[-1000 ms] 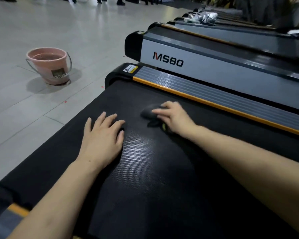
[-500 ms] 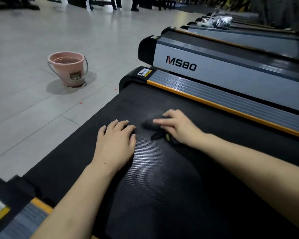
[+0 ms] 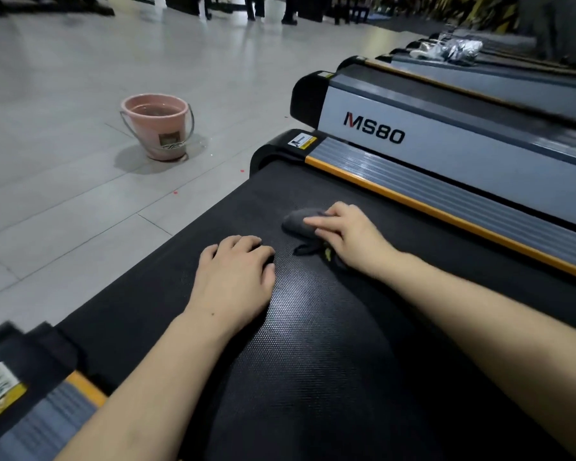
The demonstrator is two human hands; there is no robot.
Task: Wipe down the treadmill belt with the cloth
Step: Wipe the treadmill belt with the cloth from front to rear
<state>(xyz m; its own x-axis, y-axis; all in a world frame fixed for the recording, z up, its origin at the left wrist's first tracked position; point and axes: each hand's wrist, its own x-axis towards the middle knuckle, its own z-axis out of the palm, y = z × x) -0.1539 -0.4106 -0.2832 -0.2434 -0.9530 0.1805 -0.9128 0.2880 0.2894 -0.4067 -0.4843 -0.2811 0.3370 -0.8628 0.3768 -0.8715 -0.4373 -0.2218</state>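
- Right now, both hands are down on the belt, black and textured, with a glossy patch between the forearms.
- Right hand presses on the cloth, fingers laid over it and slightly bent; can't tell if they pinch it or only push.
- Cloth is dark grey and bunched, sitting on the belt toward its far end, near the orange-edged side rail. A dark tail with a yellow-green bit pokes out under the palm.
- Left hand lies palm down on the belt, fingers relaxed and together, holding nothing, just beside the cloth but apart from it.
- Pink bucket stands on the tiled floor, well apart from the belt, with liquid inside.
- Next treadmill sits alongside, marked MS80.
- Silver crumpled item lies on a farther machine; blurred, can't identify.
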